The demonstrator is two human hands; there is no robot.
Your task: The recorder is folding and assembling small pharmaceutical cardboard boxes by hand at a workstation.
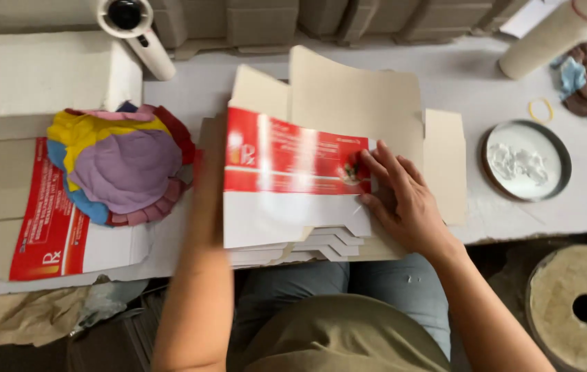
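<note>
cloth pile (124, 165) beside carton stack (293, 200)

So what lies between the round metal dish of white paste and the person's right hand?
In the head view, only a plain beige cardboard flap and bare white table lie between the round metal dish and the right hand.

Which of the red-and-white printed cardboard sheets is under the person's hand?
The flat red-and-white carton sheet atop the middle stack: the right hand presses its right edge. The other printed sheet lies far left, untouched.
</note>
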